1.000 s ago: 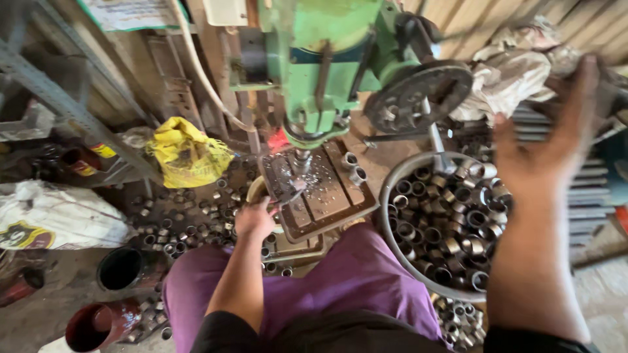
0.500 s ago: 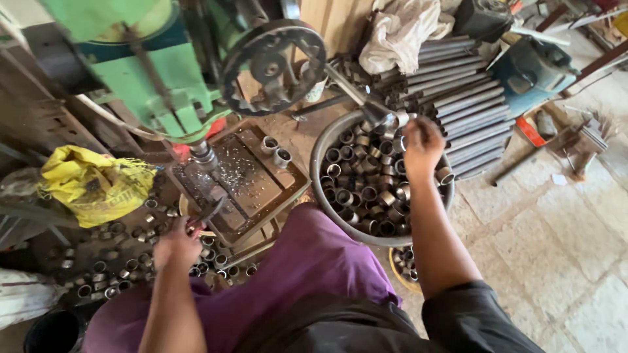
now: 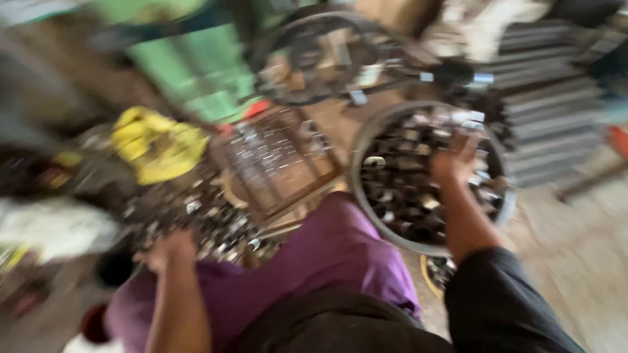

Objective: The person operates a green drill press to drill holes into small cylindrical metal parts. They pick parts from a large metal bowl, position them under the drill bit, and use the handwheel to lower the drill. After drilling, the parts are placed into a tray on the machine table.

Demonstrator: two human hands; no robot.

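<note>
Though the whole view is smeared with motion, the right hand (image 3: pixel 454 163) is plain enough, down in the round metal basin (image 3: pixel 361 147) at about two o'clock from the person's lap. That basin is heaped with short metal rings (image 3: pixel 399 196), dark and silvery, and the hand sits on top of the pile near its far side, fingers spread over the pieces. Whether that grip has closed on a ring, I cannot tell; the blur eats the fingertips.

Over at eight o'clock, the left hand (image 3: pixel 167 252) hangs low beside the purple cloth (image 3: pixel 314 261) across the lap, just at the edge of a scatter of small metal pieces (image 3: pixel 196 216) on the floor. Its fingers look loosely curled, and again I cannot tell if the grip has anything in it.

Between the two hands, at twelve o'clock, a square wooden-framed tray (image 3: pixel 275 163) lies tilted, flecked with bright shavings. Beyond it stands a green machine (image 3: pixel 190 72) with a dark spoked handwheel (image 3: pixel 314 59). A yellow rag (image 3: pixel 157 144) is bunched at ten o'clock, and a stack of grey bars (image 3: pixel 549 98) lies at two o'clock past the basin.
</note>
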